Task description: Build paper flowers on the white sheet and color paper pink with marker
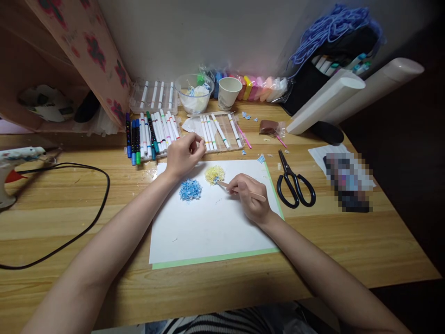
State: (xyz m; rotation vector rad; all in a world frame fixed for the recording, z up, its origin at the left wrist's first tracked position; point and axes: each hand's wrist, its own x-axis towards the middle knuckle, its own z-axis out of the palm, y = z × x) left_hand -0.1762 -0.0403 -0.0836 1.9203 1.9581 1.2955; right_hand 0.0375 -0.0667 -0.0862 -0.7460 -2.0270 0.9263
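Observation:
My right hand (251, 198) is closed around a flat wooden craft stick (256, 195). The stick's tip touches the lower edge of a round pile of yellow shreds (214, 174), where a few blue bits show. A bigger pile of blue shreds (190, 189) lies just to the left on the white sheet of paper (208, 232). Above the blue pile is my left hand (185, 154), its thumb and finger pinched together near the marker case; whatever is between them is hidden or too small to name.
Markers (153, 134) and a clear case (227, 144) line the back, with a plastic bowl (195, 95) and paper cup (229, 93) behind. Black-handled scissors (295, 185) lie right of the paper. A glue gun (17, 162) with a looping black cord (104, 195) is at left.

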